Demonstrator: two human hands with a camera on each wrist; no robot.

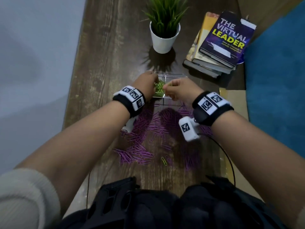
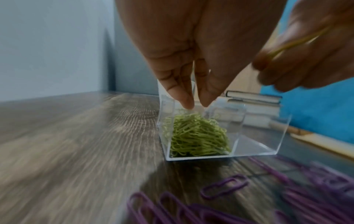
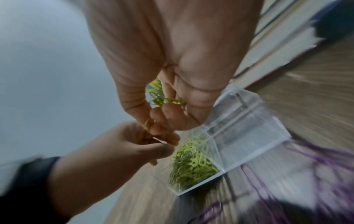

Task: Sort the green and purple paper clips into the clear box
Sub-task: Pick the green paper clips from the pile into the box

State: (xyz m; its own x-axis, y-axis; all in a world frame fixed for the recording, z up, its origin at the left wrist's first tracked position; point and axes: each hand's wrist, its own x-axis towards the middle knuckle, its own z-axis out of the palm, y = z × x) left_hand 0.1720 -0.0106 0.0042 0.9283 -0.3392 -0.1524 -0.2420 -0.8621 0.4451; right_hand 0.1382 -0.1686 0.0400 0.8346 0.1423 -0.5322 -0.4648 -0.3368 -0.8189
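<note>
A clear two-compartment box (image 1: 175, 75) stands mid-table. Its left compartment holds a pile of green paper clips (image 1: 159, 90) (image 2: 197, 136); the right compartment looks empty (image 2: 268, 136). My left hand (image 1: 154, 81) hangs over the green pile, fingertips (image 2: 186, 103) pointing down at the rim with nothing visible between them. My right hand (image 1: 166, 89) hovers beside it above the box, fingers curled round a bunch of green clips (image 3: 162, 98). Purple paper clips (image 1: 145, 128) lie scattered on the wood in front of the box. A single green clip (image 1: 163, 161) lies among them near me.
A potted plant in a white pot (image 1: 163, 38) stands behind the box. A stack of books (image 1: 222, 43) sits at the back right. A blue surface (image 1: 277, 80) borders the table's right side; the left edge drops off to the floor.
</note>
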